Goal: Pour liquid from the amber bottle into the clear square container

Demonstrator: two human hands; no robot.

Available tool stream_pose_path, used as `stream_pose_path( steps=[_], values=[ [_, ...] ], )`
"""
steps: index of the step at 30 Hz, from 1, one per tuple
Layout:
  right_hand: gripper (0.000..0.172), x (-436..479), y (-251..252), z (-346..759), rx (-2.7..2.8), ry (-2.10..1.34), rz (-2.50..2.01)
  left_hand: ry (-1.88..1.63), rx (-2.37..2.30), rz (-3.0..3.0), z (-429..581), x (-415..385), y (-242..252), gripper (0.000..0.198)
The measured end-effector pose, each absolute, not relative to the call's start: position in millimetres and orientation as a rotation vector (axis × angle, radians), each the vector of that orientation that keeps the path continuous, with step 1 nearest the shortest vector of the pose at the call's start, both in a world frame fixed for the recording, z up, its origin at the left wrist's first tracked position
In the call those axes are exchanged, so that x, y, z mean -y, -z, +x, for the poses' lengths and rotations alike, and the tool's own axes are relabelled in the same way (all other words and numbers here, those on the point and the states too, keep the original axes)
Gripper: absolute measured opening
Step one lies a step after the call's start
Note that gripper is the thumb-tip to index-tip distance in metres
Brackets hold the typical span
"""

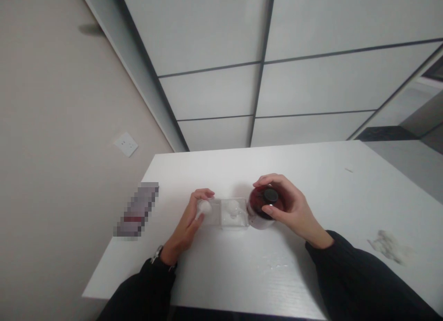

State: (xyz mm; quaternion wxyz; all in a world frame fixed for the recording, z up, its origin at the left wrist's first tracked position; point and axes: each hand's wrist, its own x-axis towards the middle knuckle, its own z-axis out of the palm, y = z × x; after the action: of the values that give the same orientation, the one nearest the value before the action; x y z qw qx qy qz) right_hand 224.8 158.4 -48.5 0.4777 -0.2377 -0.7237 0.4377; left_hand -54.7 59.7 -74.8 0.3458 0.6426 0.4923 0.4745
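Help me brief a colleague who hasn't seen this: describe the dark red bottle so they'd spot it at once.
Start at the white table; near its middle, two hands sit side by side. The right hand wraps the dark red bottle, beside a clear container under the left hand. It is the only dark, black-capped item; its neighbour is see-through with white tops.

Far left, a pixelated item [136, 210], unreadable; red bottle [256, 203] partly behind the right hand [289, 208]; sleeves [145, 288] cropped below.
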Motion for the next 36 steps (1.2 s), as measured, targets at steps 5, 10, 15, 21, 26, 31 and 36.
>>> stream_pose_path(
  steps=[5,10,15,21,26,31,36],
  values=[
    [0.064,-161,38,237,1.709,-1.028,-0.465,-1.169,-1.283,1.706,-61,-53,76,0.058],
    [0.043,-147,-21,222,2.094,-0.811,-0.591,-1.103,-1.375,1.666,-68,-49,86,0.089],
    [0.076,-141,-44,159,2.655,-0.689,-0.401,-1.091,-1.39,1.624,-66,-55,88,0.099],
    [0.087,-139,-44,124,2.97,-0.29,-0.675,-1.081,-1.415,1.591,-66,-60,90,0.098],
    [0.076,-135,-54,122,2.984,-0.235,-0.723,-1.095,-1.433,1.589,-66,-60,92,0.103],
    [0.086,-139,-57,115,3.11,-0.272,-0.508,-1.092,-1.441,1.603,-65,-60,89,0.1],
    [0.074,-139,-66,114,3.136,-0.127,-0.608,-1.081,-1.434,1.611,-66,-59,90,0.097]
  ],
)
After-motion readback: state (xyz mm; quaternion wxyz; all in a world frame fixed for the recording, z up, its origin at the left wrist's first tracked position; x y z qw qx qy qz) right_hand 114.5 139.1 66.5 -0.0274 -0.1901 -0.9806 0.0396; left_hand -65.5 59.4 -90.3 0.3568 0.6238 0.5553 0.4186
